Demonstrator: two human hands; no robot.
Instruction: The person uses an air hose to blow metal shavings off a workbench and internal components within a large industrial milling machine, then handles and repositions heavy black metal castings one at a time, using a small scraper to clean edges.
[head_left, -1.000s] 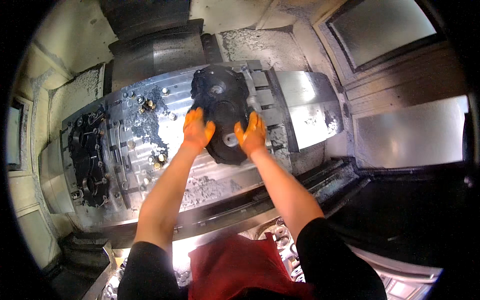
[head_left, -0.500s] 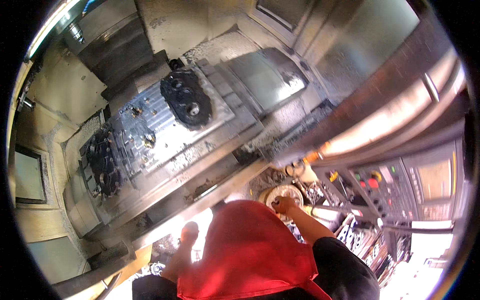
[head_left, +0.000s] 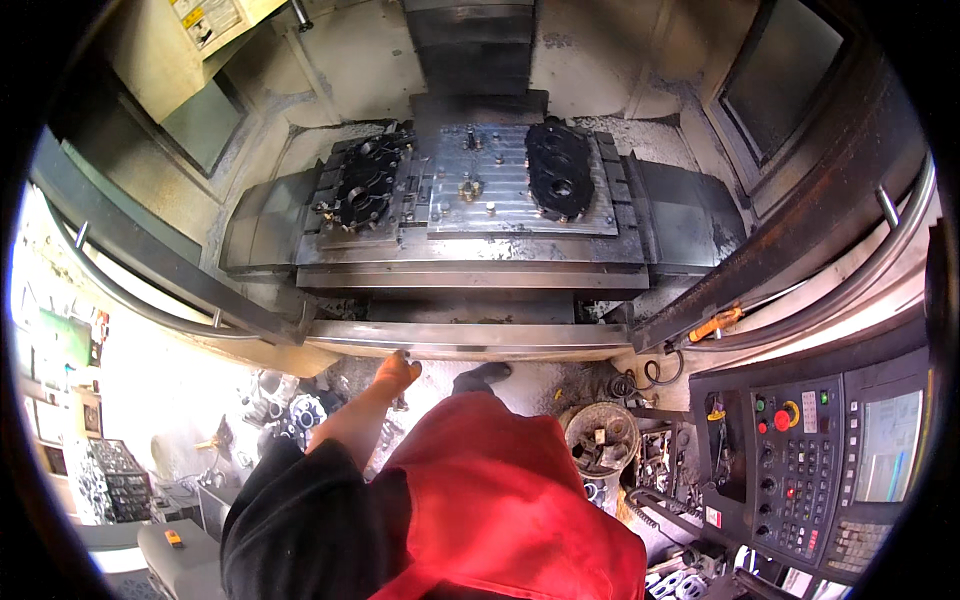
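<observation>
My left hand (head_left: 397,374) is held low in front of the machine's front sill (head_left: 470,337), with the fingers curled in. A small dark shape shows just under it; what the hand holds, if anything, I cannot make out. My right hand is out of sight, and the red apron (head_left: 500,490) fills the middle below. Inside the machine, a black cast cover plate (head_left: 560,170) lies on the right of the silver grooved fixture plate (head_left: 480,205). Another black casting (head_left: 368,182) sits clamped at the left.
A control panel (head_left: 795,470) with buttons and a screen stands at the right. Near it are a round bin (head_left: 603,440) of scraps and an orange-handled air gun (head_left: 716,322) by the door rail. Metal castings (head_left: 290,405) lie on the floor at the left.
The view has turned, so the machine bed now lies level and centred. My right hand, earlier over the round bin, has gone out of sight. My left hand now shows further forward.
</observation>
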